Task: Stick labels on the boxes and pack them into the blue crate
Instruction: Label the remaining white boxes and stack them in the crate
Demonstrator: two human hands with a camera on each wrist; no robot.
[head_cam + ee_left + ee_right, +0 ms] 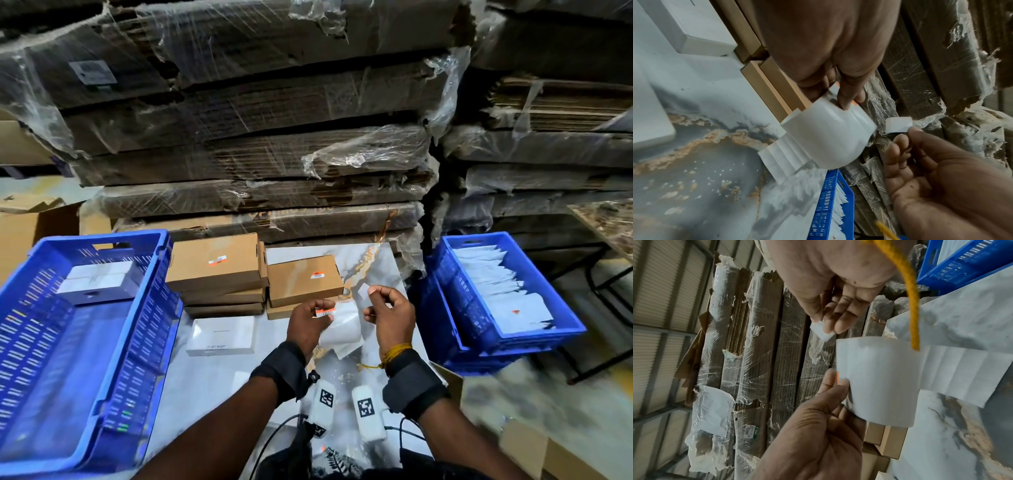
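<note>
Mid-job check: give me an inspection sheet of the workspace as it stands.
Surface: marble-pattern table.
Job's things: brown boxes stacked; white box on table; one white box in the left blue crate.
Clutter: right crate of white packets.
Hands: left hand holds the label strip; right hand pinches a peeled label.
Cables: black cable at near edge.
Surroundings: wrapped cardboard stacks.

Crate [102,342] left w/ box [99,281] inside; box stacks [219,267] centre on table [212,383]; 2nd crate [479,342] right.
</note>
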